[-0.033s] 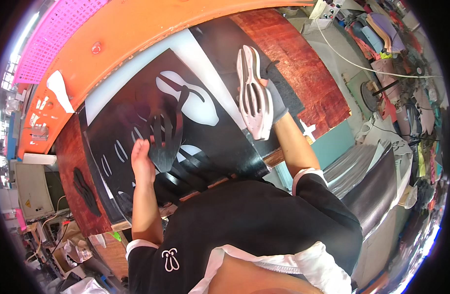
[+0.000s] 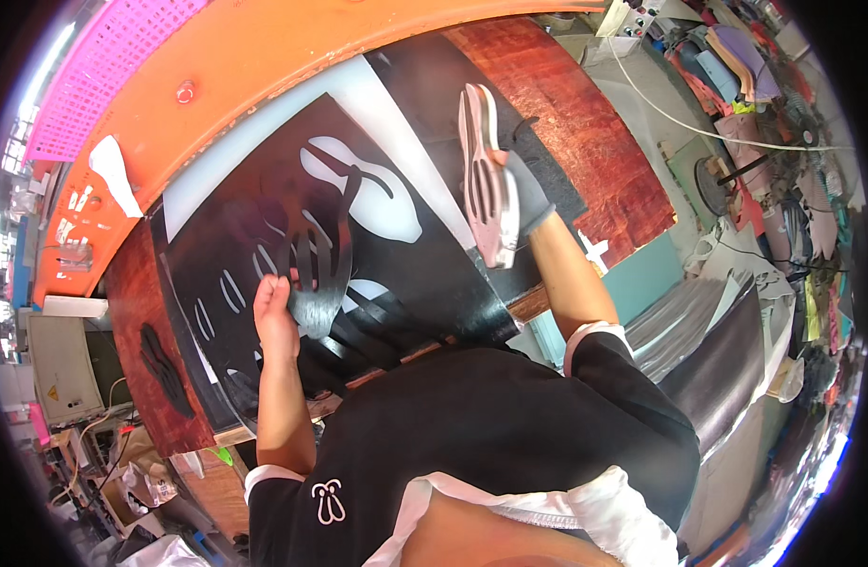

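My left hand (image 2: 277,317) is closed on a black cut-out piece (image 2: 322,302) of thin sheet material, slotted and shaped like a shoe part, with a narrow strip curving up from it. Its fingers pinch the piece's left side and partly show through the slots. My right hand (image 2: 523,189), in a grey glove with bare fingertips, grips a pinkish metal-edged cutting die (image 2: 484,184). Long and curved, the die is held tilted on edge over the table. Beneath both hands lies a black sheet (image 2: 434,274) with shoe-part openings and slits through which white shows.
An orange machine beam (image 2: 292,47) with a red button (image 2: 185,92) spans the far side, bearing a pink perforated basket (image 2: 112,66). The red-brown board (image 2: 585,123) lies under the sheets. Black slotted pieces (image 2: 164,369) rest at left. Rolled dark material (image 2: 713,354) stands at right.
The die in my right hand has turned more onto its edge, showing its side wall. The black piece in my left hand has shifted slightly and tilted, so its lower end catches more light.
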A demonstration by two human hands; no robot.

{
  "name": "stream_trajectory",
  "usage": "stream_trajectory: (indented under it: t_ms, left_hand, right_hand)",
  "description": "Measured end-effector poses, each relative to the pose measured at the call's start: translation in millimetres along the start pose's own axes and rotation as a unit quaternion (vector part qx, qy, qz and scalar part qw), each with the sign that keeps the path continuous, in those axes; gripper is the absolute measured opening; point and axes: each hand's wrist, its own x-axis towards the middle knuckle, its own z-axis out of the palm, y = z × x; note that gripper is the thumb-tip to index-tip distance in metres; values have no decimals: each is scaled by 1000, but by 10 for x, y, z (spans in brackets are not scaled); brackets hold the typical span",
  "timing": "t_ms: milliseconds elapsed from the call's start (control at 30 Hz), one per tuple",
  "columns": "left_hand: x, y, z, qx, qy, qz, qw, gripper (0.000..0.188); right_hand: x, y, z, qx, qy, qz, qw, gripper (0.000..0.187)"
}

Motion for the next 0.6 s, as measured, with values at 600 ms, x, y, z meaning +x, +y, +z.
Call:
stream_trajectory:
  t_ms: [600]
  left_hand:
    - [-302, 98, -342, -22, -80, 107, 991, 12]
  right_hand:
    - [-110, 170, -316, -691, 295, -192, 631, 49]
